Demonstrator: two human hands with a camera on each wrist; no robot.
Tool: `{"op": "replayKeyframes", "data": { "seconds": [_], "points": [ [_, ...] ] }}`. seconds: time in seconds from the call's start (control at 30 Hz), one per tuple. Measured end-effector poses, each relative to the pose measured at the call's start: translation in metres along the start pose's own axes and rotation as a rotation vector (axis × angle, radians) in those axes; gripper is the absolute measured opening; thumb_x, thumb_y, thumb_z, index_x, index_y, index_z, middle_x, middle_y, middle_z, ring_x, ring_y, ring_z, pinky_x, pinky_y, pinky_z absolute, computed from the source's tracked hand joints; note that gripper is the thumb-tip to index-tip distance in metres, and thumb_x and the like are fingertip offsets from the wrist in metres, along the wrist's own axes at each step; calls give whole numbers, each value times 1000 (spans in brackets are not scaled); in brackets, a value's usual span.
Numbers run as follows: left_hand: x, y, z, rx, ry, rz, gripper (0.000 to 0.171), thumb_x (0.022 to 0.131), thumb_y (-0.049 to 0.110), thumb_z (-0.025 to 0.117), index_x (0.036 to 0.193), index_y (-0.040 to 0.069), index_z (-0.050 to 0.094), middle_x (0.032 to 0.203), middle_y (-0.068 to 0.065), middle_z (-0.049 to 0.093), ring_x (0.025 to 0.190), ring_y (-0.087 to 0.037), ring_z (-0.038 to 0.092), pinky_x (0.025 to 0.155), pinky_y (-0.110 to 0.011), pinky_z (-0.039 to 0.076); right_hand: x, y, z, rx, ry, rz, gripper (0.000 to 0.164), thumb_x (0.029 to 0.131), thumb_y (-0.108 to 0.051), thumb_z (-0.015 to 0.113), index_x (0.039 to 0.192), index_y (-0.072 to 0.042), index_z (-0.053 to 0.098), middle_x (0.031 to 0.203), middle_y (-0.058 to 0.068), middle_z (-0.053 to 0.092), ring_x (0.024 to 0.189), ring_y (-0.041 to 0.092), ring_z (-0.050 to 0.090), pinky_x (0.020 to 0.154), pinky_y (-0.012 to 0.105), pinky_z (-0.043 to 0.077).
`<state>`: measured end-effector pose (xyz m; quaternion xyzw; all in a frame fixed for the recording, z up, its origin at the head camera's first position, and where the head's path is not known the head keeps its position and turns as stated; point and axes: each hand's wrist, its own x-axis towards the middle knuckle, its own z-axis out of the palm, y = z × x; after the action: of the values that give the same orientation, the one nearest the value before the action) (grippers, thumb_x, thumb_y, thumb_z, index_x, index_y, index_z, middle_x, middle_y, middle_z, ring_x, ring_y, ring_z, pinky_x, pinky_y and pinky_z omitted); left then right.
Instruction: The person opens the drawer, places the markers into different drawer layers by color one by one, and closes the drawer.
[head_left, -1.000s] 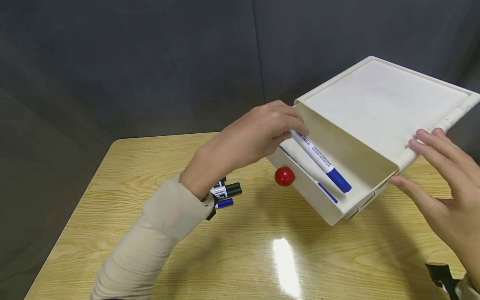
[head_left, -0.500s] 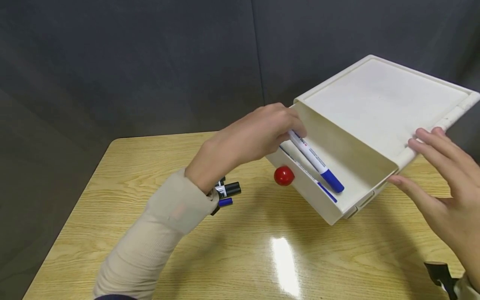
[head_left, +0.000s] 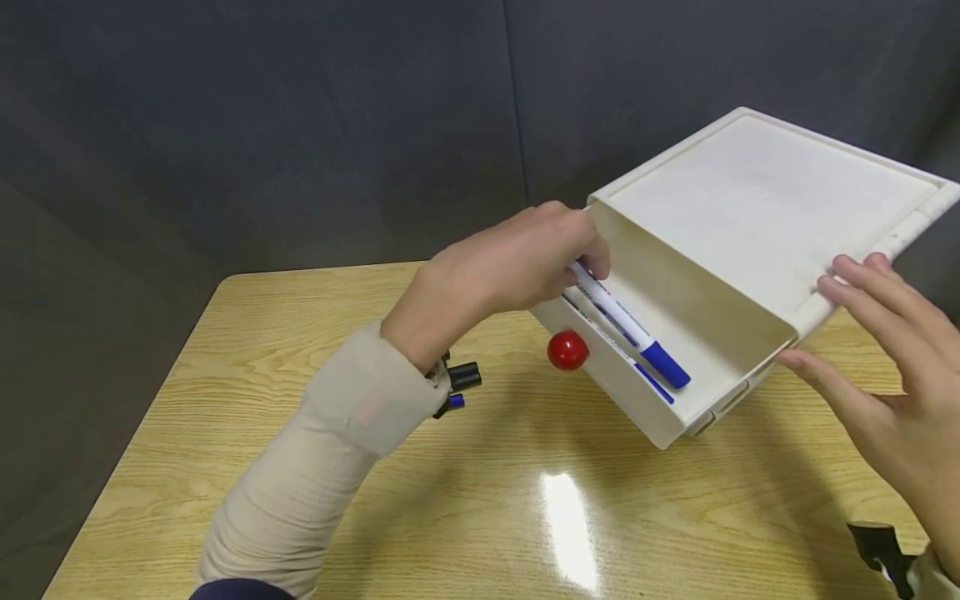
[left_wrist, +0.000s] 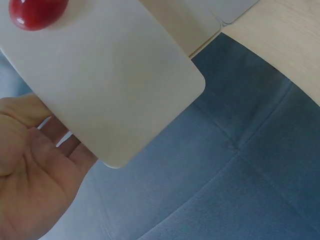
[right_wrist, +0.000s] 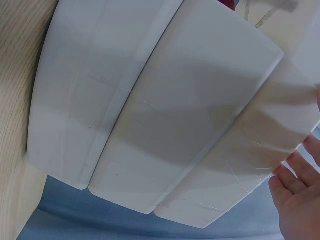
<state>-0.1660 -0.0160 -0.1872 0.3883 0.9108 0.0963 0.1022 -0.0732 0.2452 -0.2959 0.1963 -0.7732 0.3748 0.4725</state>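
A white drawer box [head_left: 772, 200] stands at the right with its drawer [head_left: 600, 367] pulled out, a red knob [head_left: 567, 350] on the drawer front. My left hand [head_left: 517, 254] reaches over the drawer's far end and pinches a whiteboard marker [head_left: 628, 323], its blue cap pointing down into the drawer. In the left wrist view that hand [left_wrist: 40, 170] is partly behind the drawer front. Another blue-capped marker [head_left: 652, 385] lies inside along the front wall. My right hand [head_left: 907, 358] touches the box's top side edge, fingers straight; the right wrist view shows its fingertips [right_wrist: 282, 175] there.
Black-capped and blue-capped markers [head_left: 465, 375] lie on the wooden table [head_left: 420, 517], partly hidden behind the left wrist. A dark cloth wall [head_left: 337, 142] rises behind the table. The box's side [right_wrist: 180, 105] shows several stacked sections.
My left hand has turned slightly, and the marker's cap end has swung a little left, nearer the drawer's front wall. My right hand and the box have stayed nearly still.
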Motion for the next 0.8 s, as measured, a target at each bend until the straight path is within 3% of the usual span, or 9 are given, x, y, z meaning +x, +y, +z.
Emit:
{"op": "replayKeyframes", "data": {
  "seconds": [0.47, 0.8],
  "points": [
    [0, -2, 3, -58, 9, -36, 28, 95, 3, 63, 121, 12, 72, 122, -1, 69, 104, -11, 59, 89, -18, 53, -2, 1, -2, 0, -1, 6, 80, 85, -59, 65, 109, 17, 65, 128, 16, 67, 133, 13, 54, 118, 33, 37],
    [-5, -9, 10, -72, 94, 7, 33, 94, 2, 64, 126, 10, 69, 127, -2, 68, 115, -13, 62, 101, -23, 51, -2, 2, -3, -13, -22, 17, 80, 85, -60, 65, 110, 16, 66, 130, 13, 66, 134, 11, 53, 118, 31, 37]
  ]
}}
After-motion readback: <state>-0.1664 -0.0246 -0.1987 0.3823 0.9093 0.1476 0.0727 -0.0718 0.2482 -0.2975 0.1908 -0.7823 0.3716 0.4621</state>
